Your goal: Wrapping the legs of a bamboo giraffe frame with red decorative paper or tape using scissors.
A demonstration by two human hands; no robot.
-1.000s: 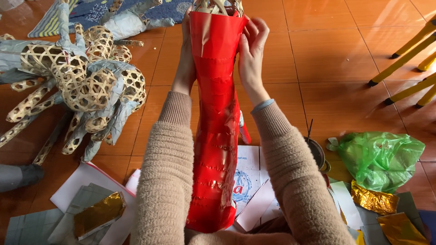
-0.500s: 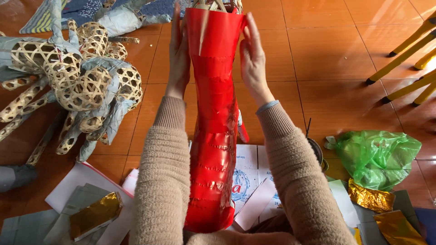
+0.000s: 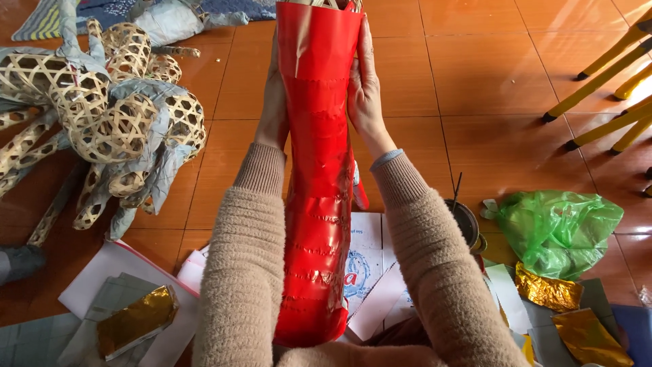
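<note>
- The long red foil-wrapped piece (image 3: 318, 170) stands nearly upright between the person's forearms; its lower end sits close to the lap and its top runs off the upper edge of the view, where a bit of bamboo weave shows.
- The left hand (image 3: 275, 102) lies flat along the piece's left edge. Most of it is hidden behind the foil, so I cannot tell how its grip is set beyond that it presses the side.
- The right hand (image 3: 365, 85) is pressed against the right edge, fingers stretched upward along the foil and palm against it; the grip is spread, not pinching.
- To the left, on the tiled floor (image 3: 489, 88), lies a heap of woven bamboo frames (image 3: 102, 115) partly covered in grey paper, well apart from the left elbow with bare tile between.
- Under the piece and near the lap lie white paper sheets (image 3: 370, 272), touching its lower right edge.
- At lower left a gold foil scrap (image 3: 136, 319) rests on grey sheets.
- To the right, a small dark pot (image 3: 467, 223) sits just beside the right sleeve, and a green plastic bag (image 3: 560, 231) lies beyond it.
- Yellow chair legs (image 3: 604, 75) stand at the far right edge; the widest bare floor lies between them and the right hand.
</note>
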